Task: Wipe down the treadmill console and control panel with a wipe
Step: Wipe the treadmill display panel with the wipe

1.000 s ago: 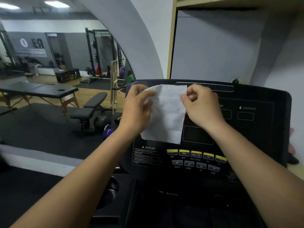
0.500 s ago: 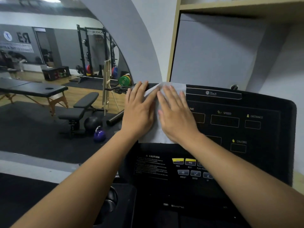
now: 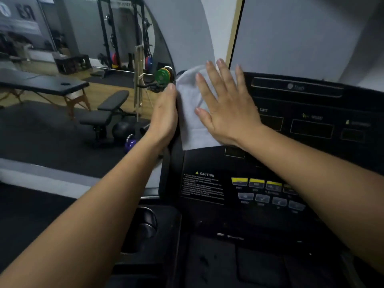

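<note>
A white wipe point(image 3: 190, 123) lies spread over the top-left corner of the black treadmill console point(image 3: 311, 100). My right hand point(image 3: 226, 109) lies flat on the wipe with its fingers spread, pressing it against the panel. My left hand point(image 3: 164, 119) sits at the console's left edge beside the wipe, thumb up, its fingers wrapped behind the edge and hidden. Below are a caution label point(image 3: 204, 185) and the control panel's yellow and grey buttons point(image 3: 268, 191); my right forearm hides the rightmost ones.
A cup holder point(image 3: 143, 227) sits in the tray below the console. To the left, a mirror shows a weight bench point(image 3: 106, 113), a massage table point(image 3: 43, 84), a purple kettlebell point(image 3: 130, 142) and a rack with plates. A grey wall stands right behind the console.
My left hand has slid off the wipe to the console's left edge. My right hand stays flat on the wipe, which has shifted toward the top-left corner.
</note>
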